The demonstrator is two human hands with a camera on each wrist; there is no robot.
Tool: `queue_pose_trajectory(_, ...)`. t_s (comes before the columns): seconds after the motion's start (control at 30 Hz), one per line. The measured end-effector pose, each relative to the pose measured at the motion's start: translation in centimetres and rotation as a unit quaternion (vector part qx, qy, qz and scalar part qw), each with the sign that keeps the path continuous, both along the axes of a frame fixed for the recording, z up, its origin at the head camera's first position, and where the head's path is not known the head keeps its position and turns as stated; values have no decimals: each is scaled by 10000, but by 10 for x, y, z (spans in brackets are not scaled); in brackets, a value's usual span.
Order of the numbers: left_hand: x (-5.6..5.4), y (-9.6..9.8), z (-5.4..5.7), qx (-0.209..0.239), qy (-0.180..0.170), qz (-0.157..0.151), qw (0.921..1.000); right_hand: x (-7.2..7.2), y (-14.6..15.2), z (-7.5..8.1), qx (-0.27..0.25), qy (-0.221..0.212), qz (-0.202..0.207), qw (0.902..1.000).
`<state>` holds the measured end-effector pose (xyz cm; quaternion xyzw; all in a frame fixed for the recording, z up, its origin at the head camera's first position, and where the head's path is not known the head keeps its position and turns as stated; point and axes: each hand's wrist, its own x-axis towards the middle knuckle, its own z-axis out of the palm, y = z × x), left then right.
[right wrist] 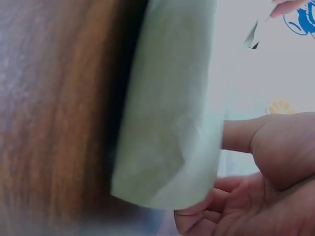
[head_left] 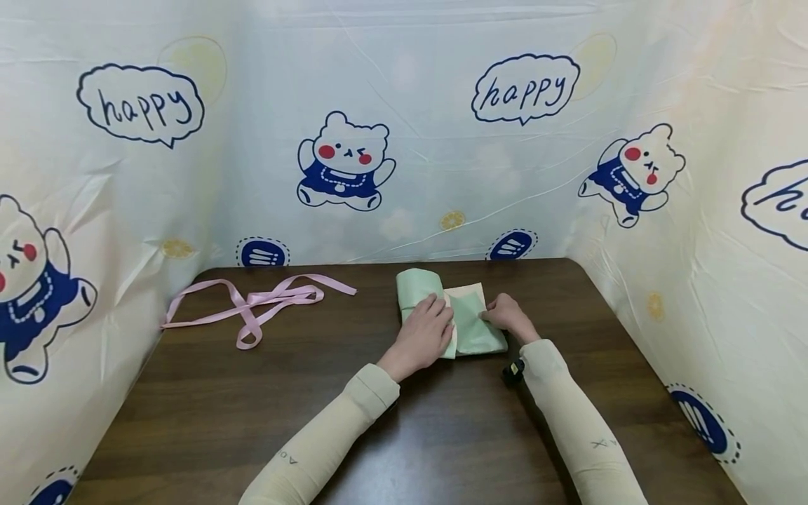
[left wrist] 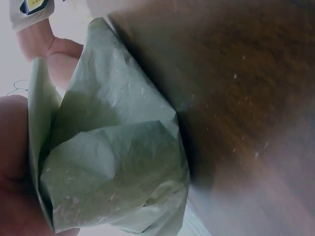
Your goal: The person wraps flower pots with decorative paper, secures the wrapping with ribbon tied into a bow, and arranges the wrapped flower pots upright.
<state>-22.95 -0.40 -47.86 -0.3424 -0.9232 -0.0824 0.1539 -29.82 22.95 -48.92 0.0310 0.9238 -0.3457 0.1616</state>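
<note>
A light green wrapping paper [head_left: 479,326] with a cream inner side lies at the far middle of the table, its left part folded over into a thick, rounded bundle. Whether anything is inside is hidden. My left hand [head_left: 424,331] rests on the folded part, fingers lying across it. At the right side of the paper, my right hand [head_left: 507,315] pinches the edge; in the right wrist view its thumb and curled fingers are at the green paper [right wrist: 165,113]. Creased green flaps [left wrist: 118,172] fill the left wrist view, partly covering the left hand.
A long pink ribbon [head_left: 252,308] lies in loose loops at the table's far left. The dark wooden table [head_left: 435,435] is enclosed at the back and sides by a printed cloth [head_left: 429,161] with bears and lettering.
</note>
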Motion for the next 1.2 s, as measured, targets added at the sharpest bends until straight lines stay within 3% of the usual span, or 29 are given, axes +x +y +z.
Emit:
queue_pose_trajectory(0.13,-1,0,3,224,-233,-135,9994,1,4,-2,-111,-163,239,9995)
queue_pose_trajectory(0.3,-1,0,7,262,-493,-81,9984,8,7,3,-330,-249,370,9985)
queue_pose_trajectory(0.5,-3,-1,12,366,-543,32,9978,11,10,12,-688,-132,353,9969)
queue_pose_trajectory(0.8,-4,-8,15,672,-927,53,9934,15,11,22,-848,7,236,9961)
queue_pose_trajectory(1.2,-2,0,12,534,-567,-47,9970,24,1,38,-1134,160,212,9932)
